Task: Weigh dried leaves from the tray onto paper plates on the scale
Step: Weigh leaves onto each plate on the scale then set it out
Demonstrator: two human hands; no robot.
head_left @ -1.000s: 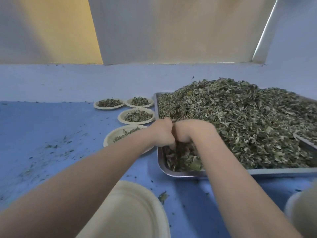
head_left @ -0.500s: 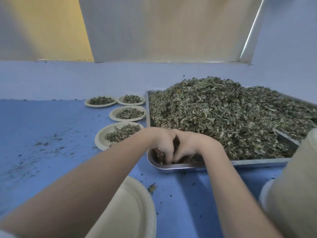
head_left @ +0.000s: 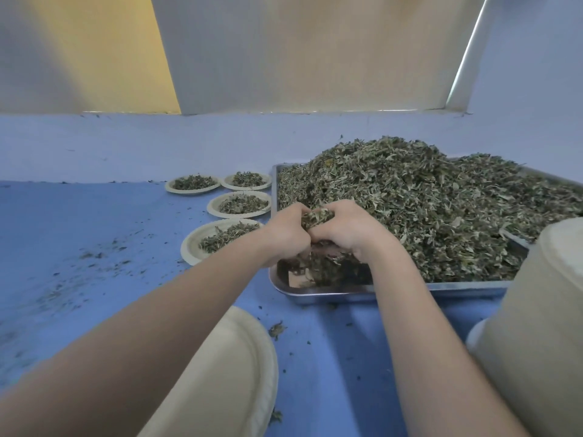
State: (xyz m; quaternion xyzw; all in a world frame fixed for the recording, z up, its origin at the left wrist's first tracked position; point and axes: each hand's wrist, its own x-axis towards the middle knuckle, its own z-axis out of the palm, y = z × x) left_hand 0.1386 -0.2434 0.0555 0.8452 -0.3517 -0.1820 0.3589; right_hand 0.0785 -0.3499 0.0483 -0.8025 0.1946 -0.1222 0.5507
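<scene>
A metal tray [head_left: 331, 292] on the blue surface holds a big heap of dried leaves [head_left: 426, 197]. My left hand [head_left: 285, 233] and my right hand [head_left: 350, 230] are cupped together over the tray's near left corner, and together they hold a clump of dried leaves [head_left: 317, 217] between them. An empty paper plate [head_left: 239, 367] lies near me at the bottom, partly hidden by my left forearm. No scale shows in view.
Several paper plates with leaves stand left of the tray, the nearest plate [head_left: 195, 244] beside my left wrist. A stack of pale plates [head_left: 536, 326] rises at the right edge. Leaf crumbs [head_left: 94, 263] litter the blue surface.
Both hands dug into the tray's near corner, then rose a little with a clump of leaves gathered between them.
</scene>
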